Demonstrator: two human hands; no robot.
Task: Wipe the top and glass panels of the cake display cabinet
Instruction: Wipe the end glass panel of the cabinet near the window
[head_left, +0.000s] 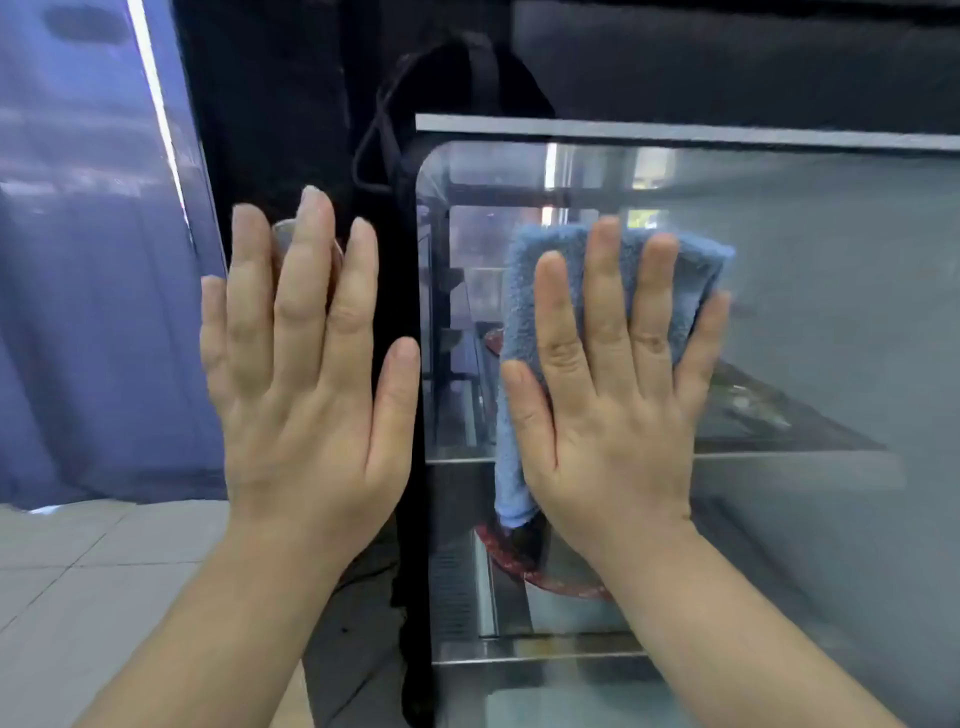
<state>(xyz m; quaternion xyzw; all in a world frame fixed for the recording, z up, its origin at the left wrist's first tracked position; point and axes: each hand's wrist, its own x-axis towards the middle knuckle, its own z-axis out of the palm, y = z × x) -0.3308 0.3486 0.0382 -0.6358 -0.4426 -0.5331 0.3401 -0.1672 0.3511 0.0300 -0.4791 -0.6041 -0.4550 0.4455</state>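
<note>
Both palms flat: right hand (613, 395) spreads straight fingers over the blue cloth (524, 291), pressing it to the cabinet's glass panel (805, 312) at centre frame. Left hand (306, 374) is relaxed, fingers straight, beside the black frame (400, 260). Panel wiping is underway; next, I'd say, a firm sweep right across the pane.

Pale tiled floor (78, 577) carries the display cabinet (831, 322).

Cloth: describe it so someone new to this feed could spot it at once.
Find the cabinet's big glass panel filling the right half of the view. Near its left edge the right hand presses flat, with the cloth beneath it. It is the only blue, fluffy thing on the glass, showing above the hand and along its thumb side.
</note>
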